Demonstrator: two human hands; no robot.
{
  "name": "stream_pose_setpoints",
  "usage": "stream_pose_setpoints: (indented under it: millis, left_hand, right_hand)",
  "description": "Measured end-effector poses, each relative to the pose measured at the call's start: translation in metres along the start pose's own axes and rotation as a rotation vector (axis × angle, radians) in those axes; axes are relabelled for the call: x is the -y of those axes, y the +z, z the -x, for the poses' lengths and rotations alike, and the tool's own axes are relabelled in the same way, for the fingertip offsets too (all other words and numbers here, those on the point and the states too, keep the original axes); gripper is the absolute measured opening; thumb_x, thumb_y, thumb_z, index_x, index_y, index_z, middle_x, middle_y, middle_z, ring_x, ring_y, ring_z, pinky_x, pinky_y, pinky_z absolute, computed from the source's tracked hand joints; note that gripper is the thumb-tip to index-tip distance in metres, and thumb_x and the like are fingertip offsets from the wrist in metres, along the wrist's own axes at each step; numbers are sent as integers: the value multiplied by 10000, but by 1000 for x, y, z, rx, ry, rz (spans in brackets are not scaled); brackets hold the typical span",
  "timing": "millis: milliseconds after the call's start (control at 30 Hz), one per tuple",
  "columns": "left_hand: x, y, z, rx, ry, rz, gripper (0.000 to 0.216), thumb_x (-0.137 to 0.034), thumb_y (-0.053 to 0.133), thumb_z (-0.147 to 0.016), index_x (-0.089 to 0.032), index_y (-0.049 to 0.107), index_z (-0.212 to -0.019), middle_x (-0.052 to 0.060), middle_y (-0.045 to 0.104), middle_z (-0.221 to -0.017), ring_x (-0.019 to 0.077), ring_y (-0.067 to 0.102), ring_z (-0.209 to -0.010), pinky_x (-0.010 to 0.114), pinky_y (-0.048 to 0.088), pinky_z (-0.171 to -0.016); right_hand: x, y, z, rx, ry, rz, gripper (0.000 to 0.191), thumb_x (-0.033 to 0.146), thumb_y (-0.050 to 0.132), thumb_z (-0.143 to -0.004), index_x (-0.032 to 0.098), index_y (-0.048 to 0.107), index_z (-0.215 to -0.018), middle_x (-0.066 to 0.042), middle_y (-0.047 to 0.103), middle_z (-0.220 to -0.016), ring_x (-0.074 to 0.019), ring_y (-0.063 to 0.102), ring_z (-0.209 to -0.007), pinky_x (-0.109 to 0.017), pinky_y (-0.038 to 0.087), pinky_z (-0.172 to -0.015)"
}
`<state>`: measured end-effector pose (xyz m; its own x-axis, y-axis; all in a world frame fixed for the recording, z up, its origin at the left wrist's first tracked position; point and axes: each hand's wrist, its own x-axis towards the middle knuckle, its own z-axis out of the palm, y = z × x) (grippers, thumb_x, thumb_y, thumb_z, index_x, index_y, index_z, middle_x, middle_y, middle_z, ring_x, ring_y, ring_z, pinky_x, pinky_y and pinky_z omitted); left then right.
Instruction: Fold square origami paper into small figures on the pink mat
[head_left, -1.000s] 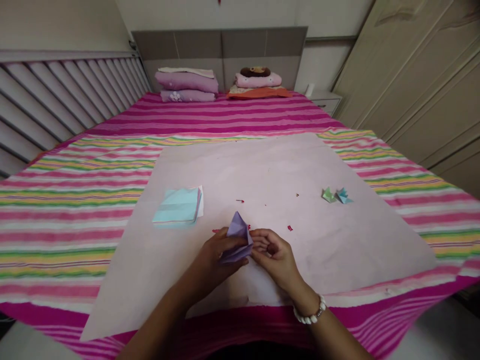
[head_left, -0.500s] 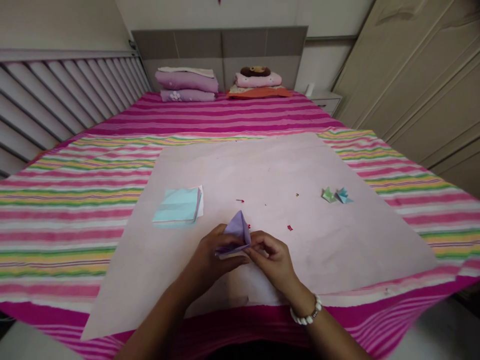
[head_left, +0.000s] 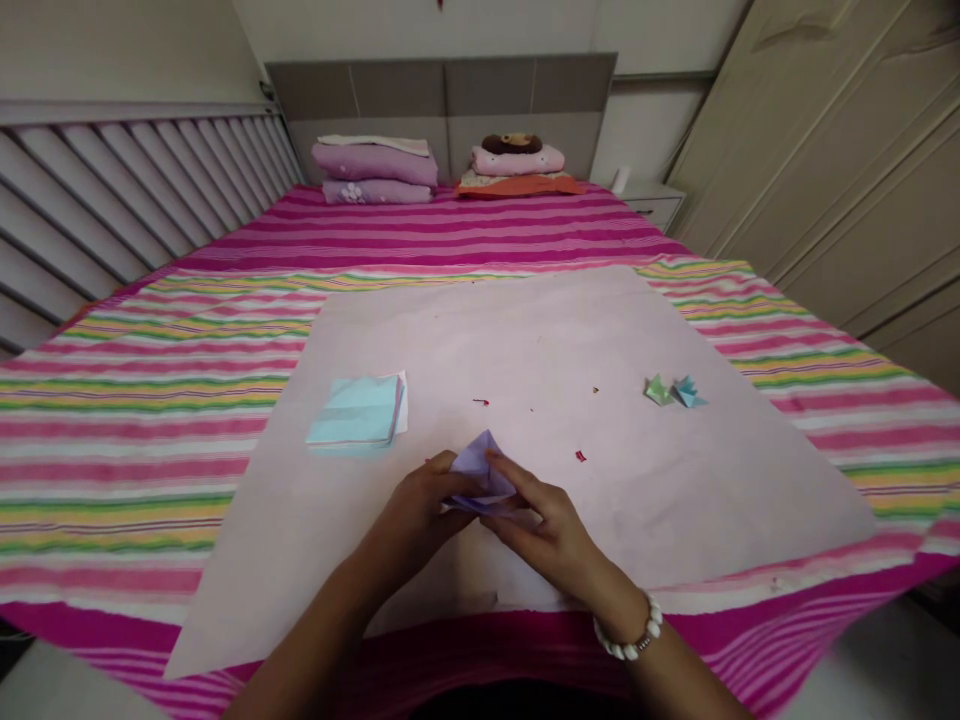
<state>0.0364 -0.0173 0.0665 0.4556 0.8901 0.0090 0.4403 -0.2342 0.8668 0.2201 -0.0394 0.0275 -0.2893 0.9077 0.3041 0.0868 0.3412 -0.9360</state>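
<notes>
A folded purple paper (head_left: 481, 468) is held low over the pale pink sheet (head_left: 675, 500) near the bed's front edge. My left hand (head_left: 420, 510) grips its left side with fingers curled under it. From the right, my right hand (head_left: 544, 525) pinches and presses the paper's top flap; a white bead bracelet (head_left: 628, 636) is on that wrist. Both hands meet at the paper.
A stack of light blue paper squares (head_left: 356, 411) lies to the left. Two small folded pieces, green (head_left: 658, 390) and blue (head_left: 686, 392), sit to the right. Tiny red scraps (head_left: 579, 456) dot the sheet. Folded bedding (head_left: 375, 165) and pillows are by the headboard.
The purple paper's raised point has been pushed down flatter. My right hand has slid over onto the top of the paper; the left hand has stayed put.
</notes>
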Motion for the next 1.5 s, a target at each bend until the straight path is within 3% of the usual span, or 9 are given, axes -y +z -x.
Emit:
stream_pose_setpoints:
  millis: [167,400,500,633,800,933,1133,1267,1500]
  left_hand:
    - [-2,-2,1,-39,17,-24,120,-228,639,-810,-250,734,-879,24,654,-900,174,606,-851,279,472,-740]
    - [-2,3,1,-218,-13,160,83,-253,659,-789,-186,693,-825,20,682,-807,150,616,-742,264,480,-688]
    - [0,10,-1,-282,-83,343,381,-249,687,-758,-196,605,-1125,-5,666,-785,134,613,-695,254,483,-655]
    - [2,16,-5,-281,-187,578,822,-256,741,-705,-191,321,-1409,-29,648,-743,132,604,-684,252,471,-646]
    - [11,20,-7,-238,-303,718,361,-338,748,-690,-126,673,-971,37,662,-792,141,581,-704,261,458,-649]
    - [17,24,-7,-304,-289,687,225,-354,740,-698,-137,687,-676,-10,580,-601,105,500,-603,226,399,-585]
    - [9,36,-12,-253,-298,921,285,-351,787,-623,-152,706,-810,7,643,-711,139,555,-691,253,430,-659]
    - [8,46,-16,-400,-396,921,303,-428,765,-636,-143,677,-687,-20,578,-599,113,504,-602,225,394,-586]
    - [19,39,-15,-346,-224,730,373,-486,540,-843,-147,677,-769,-1,591,-639,121,484,-594,236,392,-564]
  right_hand:
    - [4,-3,-4,-73,-93,111,129,198,609,-849,240,694,-937,-44,685,-874,-179,636,-788,-299,507,-689]
    - [9,-1,-8,-232,42,39,81,228,656,-804,189,628,-739,-4,633,-705,-123,564,-616,-236,446,-558]
    - [7,2,-9,-311,155,-118,152,249,702,-757,213,622,-881,22,618,-716,-108,563,-594,-215,450,-519]
    - [2,5,-10,-328,235,-317,578,264,735,-722,259,504,-1253,73,550,-653,-88,537,-544,-208,456,-504]
    - [1,3,-13,-297,315,-407,583,272,768,-678,249,540,-1214,70,594,-641,-90,553,-534,-221,472,-521]
    - [2,0,-18,-263,365,-437,320,313,792,-637,191,665,-904,20,658,-676,-96,557,-520,-227,470,-503]
    - [0,5,-22,-284,399,-388,241,357,794,-628,167,646,-625,29,598,-517,-89,502,-476,-208,383,-471]
    - [-3,9,-22,-293,410,-361,248,346,787,-638,165,626,-588,41,568,-490,-79,470,-462,-199,336,-464]
    - [-2,4,-22,-302,429,-369,229,345,736,-698,167,635,-594,25,602,-490,-89,508,-473,-213,374,-510]
